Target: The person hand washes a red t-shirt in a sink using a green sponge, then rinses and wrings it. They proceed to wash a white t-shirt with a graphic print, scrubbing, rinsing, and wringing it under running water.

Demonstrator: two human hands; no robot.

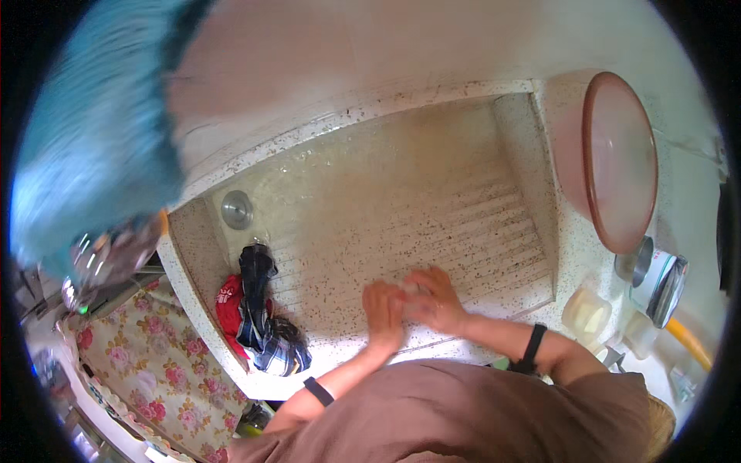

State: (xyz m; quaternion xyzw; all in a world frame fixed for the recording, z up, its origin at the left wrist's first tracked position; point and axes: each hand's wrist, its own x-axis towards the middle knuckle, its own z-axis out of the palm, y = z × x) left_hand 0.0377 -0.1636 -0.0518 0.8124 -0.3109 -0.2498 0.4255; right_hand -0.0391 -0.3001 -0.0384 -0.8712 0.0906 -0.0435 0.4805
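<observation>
My left hand (384, 312) and my right hand (437, 299) meet over the near side of a speckled stone sink (547, 181) with a ribbed washboard slope. Their fingers are curled and touch one another, slightly blurred. Whatever lies between them, if anything, is hidden. To the left of my hands, a bundle of wet clothes sits against the sink's left wall: a dark and plaid garment (262, 316) beside a red cloth (229, 307). Beyond it a round metal drain strainer (237, 210) lies at the sink's left end.
A large pink translucent basin (624, 162) leans at the right. Near it stand a metal cup (642, 262), a white and dark packet (660, 289) and a pale soap container (587, 312). Blue towelling (100, 131) hangs at upper left; a floral curtain (154, 347) hangs at lower left.
</observation>
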